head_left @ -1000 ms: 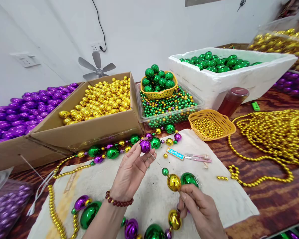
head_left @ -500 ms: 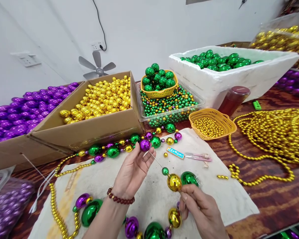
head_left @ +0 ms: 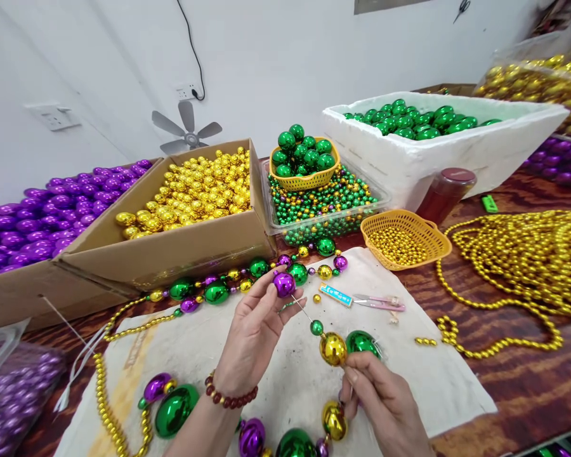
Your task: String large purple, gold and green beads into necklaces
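Between its thumb and fingers my left hand (head_left: 259, 317) pinches a shiny purple bead (head_left: 284, 284), which sits at the upper end of a thin needle (head_left: 302, 307). Lower on the needle are a small green bead (head_left: 316, 327) and a larger gold bead (head_left: 333, 349). My right hand (head_left: 375, 393) is closed just below that gold bead, gripping the needle's lower end or thread; its fingertips hide which. A large green bead (head_left: 361, 343) shows behind the right fingers. From there the strung beads, with another gold bead (head_left: 334, 420), curve along the cloth's front edge.
A white cloth (head_left: 438, 368) covers the table's middle. Pink-handled snips (head_left: 378, 302) and a blue label (head_left: 335, 294) lie on it. Behind stand a cardboard box (head_left: 171, 247) of gold beads, a clear tub (head_left: 323, 222), an orange basket (head_left: 404, 260) and a white foam box (head_left: 375, 152).
My left hand has shifted slightly right and down with the purple bead, bringing it onto the needle's tip. The right hand stays almost still.
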